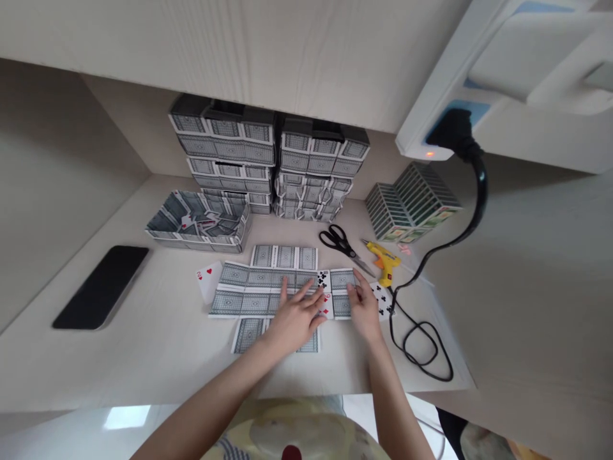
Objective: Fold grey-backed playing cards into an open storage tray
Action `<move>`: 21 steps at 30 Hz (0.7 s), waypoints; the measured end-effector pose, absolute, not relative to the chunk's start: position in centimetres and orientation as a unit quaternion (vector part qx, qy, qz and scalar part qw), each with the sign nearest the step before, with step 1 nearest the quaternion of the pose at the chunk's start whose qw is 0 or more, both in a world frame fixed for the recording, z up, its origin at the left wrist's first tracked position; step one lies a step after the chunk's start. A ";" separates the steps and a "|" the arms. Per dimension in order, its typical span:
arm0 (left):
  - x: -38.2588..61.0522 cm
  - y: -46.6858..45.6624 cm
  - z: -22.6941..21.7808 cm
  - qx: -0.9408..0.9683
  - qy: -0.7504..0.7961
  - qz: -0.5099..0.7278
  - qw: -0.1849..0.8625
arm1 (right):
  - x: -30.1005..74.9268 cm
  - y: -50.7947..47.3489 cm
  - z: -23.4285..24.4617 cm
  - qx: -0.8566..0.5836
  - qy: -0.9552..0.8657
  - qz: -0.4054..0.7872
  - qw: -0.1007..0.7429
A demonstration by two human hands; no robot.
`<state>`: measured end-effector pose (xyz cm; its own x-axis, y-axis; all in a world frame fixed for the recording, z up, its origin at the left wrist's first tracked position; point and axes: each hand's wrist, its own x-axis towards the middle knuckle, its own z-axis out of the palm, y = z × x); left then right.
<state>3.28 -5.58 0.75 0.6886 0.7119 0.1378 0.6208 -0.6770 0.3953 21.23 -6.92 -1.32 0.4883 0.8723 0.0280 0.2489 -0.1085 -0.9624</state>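
Observation:
A flat panel of joined playing cards point(259, 278), mostly grey-patterned backs up, lies on the desk in a cross-like layout. Across its middle and right part rests my left hand point(294, 321), fingers spread and pressing on the cards. Two face-up cards, one a ten of clubs point(324, 280), show beside its fingertips. My right hand point(364, 311) grips the right edge of a pair of back-up cards point(341, 280), its thumb on top. What lies under its fingers is hidden. Partly behind this hand is a face-up club card point(383, 299).
A two of hearts point(209, 281) lies left of the panel. Behind are a card-built tray point(191, 243), stacked card boxes point(230, 150) and a green-white stack point(412, 201). Black scissors point(339, 241), a yellow glue gun point(387, 262) with its cord point(426, 326), and a phone point(101, 287) surround the work.

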 end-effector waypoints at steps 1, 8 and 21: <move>3.3 -5.6 0.8 0.905 0.367 0.142 0.160 | 21.2 -6.9 -1.3 -0.684 -0.411 0.295 0.525; 3.3 -5.7 0.8 0.906 0.370 0.142 0.152 | 20.7 -7.0 -1.7 -0.704 -0.421 0.272 0.502; 3.4 -5.9 0.7 0.901 0.373 0.148 0.165 | 20.2 -6.7 -1.9 -0.707 -0.453 0.234 0.489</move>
